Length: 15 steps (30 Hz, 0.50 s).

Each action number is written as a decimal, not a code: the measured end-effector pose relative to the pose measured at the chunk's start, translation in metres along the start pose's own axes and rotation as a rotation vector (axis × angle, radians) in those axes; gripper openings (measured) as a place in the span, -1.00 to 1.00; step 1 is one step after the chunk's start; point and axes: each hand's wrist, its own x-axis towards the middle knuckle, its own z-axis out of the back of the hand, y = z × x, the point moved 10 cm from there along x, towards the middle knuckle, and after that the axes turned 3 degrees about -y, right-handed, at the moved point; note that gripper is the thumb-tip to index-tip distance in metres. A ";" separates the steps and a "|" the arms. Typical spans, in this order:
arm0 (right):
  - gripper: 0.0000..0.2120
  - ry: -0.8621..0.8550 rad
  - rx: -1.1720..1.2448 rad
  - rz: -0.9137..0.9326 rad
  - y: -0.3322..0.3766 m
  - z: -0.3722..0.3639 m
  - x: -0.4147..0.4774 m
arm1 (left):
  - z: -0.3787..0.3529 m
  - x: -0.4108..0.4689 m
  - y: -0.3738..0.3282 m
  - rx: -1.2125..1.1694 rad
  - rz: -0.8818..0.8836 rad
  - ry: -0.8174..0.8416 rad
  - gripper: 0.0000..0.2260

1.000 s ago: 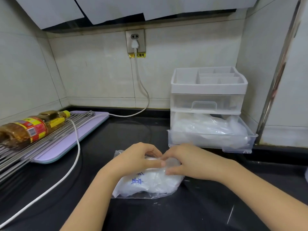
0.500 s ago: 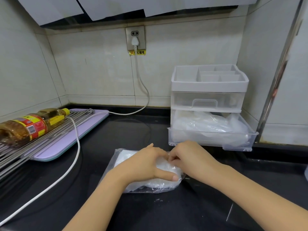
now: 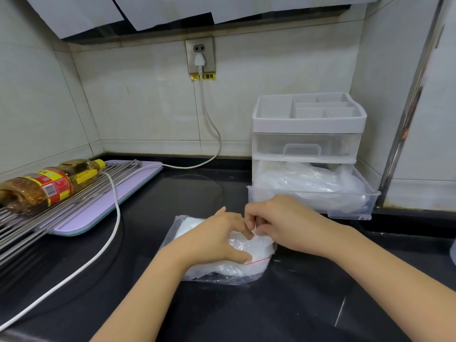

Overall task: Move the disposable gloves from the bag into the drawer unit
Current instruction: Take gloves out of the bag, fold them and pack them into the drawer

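While the clear bag [image 3: 174, 233] lies flat on the black counter [image 3: 246, 314] just in front of the drawer unit [image 3: 308, 129], both hands work at its right end. The left hand [image 3: 214, 240] lies over the bag, its fingers [image 3: 240, 224] curled and its thumb pressed beside the red seal line [image 3: 257, 261], gripping the plastic. The right hand [image 3: 283, 223] pinches the bag's mouth between curled fingers and thumb. White disposable gloves [image 3: 222, 269] fill the bag, and more crumpled plastic lies in the pulled-out bottom drawer [image 3: 345, 209].

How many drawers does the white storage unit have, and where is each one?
2. The upper drawer sits closed under the top tray; the lower drawer is pulled out and holds crumpled plastic.
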 end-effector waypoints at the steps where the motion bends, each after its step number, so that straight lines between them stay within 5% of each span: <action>1: -0.89 0.007 0.000 0.002 -0.001 0.001 0.000 | 0.001 0.000 0.002 0.011 0.003 -0.007 -0.77; 5: -0.86 -0.004 0.023 -0.017 -0.006 0.007 0.000 | 0.007 0.000 0.013 0.055 0.044 -0.011 -0.75; 9: -0.91 -0.070 0.043 0.020 -0.005 0.017 0.002 | 0.018 -0.001 0.021 0.027 0.075 -0.063 -0.94; 12: -0.68 -0.013 -0.004 0.092 -0.002 0.008 0.003 | 0.028 -0.001 0.015 -0.028 0.035 -0.132 -0.88; 15: -0.74 -0.048 -0.019 0.104 -0.001 0.009 0.004 | 0.038 -0.001 0.008 -0.083 0.010 -0.206 -0.86</action>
